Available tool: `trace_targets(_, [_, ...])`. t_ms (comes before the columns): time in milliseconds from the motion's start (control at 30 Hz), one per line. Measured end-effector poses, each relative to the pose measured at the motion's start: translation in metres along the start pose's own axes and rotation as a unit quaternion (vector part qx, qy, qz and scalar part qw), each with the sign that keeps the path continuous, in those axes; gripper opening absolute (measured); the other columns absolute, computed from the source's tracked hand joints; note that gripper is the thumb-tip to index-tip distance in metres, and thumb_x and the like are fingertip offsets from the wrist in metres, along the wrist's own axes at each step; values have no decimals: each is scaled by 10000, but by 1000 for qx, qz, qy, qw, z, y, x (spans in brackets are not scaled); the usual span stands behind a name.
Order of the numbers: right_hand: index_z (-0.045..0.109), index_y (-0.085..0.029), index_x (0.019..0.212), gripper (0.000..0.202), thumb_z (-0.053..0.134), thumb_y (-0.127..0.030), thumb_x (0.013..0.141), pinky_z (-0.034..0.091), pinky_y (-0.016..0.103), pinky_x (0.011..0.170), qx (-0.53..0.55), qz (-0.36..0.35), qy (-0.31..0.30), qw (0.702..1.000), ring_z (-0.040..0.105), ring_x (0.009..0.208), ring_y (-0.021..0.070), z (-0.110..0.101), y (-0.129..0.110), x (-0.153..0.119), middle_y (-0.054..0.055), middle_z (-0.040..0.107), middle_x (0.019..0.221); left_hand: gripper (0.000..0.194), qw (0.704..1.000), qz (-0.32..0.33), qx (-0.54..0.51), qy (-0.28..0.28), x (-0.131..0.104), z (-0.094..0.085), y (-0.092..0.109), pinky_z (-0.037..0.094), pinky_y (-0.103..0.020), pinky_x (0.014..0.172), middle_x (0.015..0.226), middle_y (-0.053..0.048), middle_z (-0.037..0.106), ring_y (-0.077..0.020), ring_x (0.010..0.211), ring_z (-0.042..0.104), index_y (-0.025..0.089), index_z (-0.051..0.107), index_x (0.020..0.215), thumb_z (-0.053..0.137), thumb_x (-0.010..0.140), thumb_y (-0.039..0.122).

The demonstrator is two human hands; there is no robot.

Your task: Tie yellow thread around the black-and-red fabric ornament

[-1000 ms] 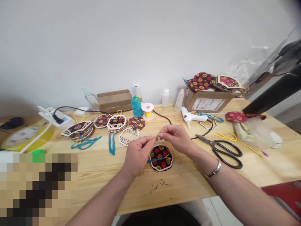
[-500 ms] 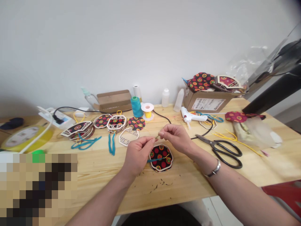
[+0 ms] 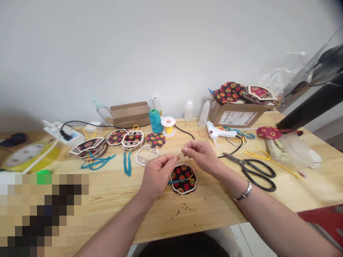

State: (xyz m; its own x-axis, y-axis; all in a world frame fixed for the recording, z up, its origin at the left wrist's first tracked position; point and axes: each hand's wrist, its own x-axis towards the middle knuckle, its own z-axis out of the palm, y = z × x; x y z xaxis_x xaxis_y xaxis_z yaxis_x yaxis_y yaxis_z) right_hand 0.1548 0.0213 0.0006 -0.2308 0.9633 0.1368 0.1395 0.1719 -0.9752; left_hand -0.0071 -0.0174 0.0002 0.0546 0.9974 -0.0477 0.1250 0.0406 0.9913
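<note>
My left hand (image 3: 158, 175) is closed in a pinch on a short, thin yellowish strand (image 3: 179, 155). Opposite it, the fingertips of my right hand (image 3: 199, 155) pinch the other end of the strand; its exact kind is too small to make out. Below both hands, flat on the table, lies a scalloped pale wooden frame with dark patterned fabric (image 3: 182, 185). A blue tassel cord (image 3: 177, 182) and a bit of yellow cord cross this fabric. Right of my right hand are black-handled scissors (image 3: 248, 167) with the blades apart.
Behind my hands stand a teal thread cone (image 3: 155, 121), a yellow cord spool (image 3: 168, 129) and a white glue gun (image 3: 219, 132). Finished ornaments (image 3: 133, 139) and a bare lattice frame (image 3: 142, 159) lie left. A cardboard box (image 3: 235, 115) stands back right. Dark scraps (image 3: 184, 207) dot the table's front.
My right fingertips have shifted slightly up and away from the left ones, and a little more of the strand shows between them. The frame and fabric stay put.
</note>
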Motion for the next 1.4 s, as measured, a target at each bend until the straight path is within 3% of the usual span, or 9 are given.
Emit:
trace_targets(467, [578, -159, 655, 165, 589, -287, 758, 398, 232, 577, 4, 11, 10, 1000, 496, 578, 100, 0, -2, 0, -11, 571, 609, 195, 1000, -8, -6, -1, 0, -1, 2, 393, -183, 527, 708, -9, 686, -95, 586, 537, 170, 708, 771, 625, 753, 346])
trace_targets(800, [579, -165, 657, 179, 593, -309, 761, 403, 234, 564, 5, 6, 7, 1000, 502, 575, 104, 0, -3, -1, -5, 579, 612, 259, 998, -32, -60, 10, 0, 2, 1, 338, -190, 438, 512, 35, 554, -63, 433, 409, 146, 712, 854, 641, 729, 362])
trace_targets(1133, [578, -159, 651, 173, 585, -290, 765, 380, 226, 551, 1, 5, -6, 1000, 475, 565, 95, 1, -4, -2, -11, 568, 606, 227, 1000, -9, 1, 18, 0, 1, 6, 472, -218, 633, 750, -32, 722, -137, 680, 607, 163, 730, 834, 670, 716, 347])
trace_targets(1400, [582, -156, 653, 180, 593, -301, 760, 380, 223, 546, 5, 15, -8, 1000, 471, 560, 94, 1, -3, -2, -8, 571, 607, 219, 999, -18, -5, 26, 0, 2, 5, 451, -213, 556, 723, -30, 715, -133, 616, 597, 163, 728, 810, 661, 716, 350])
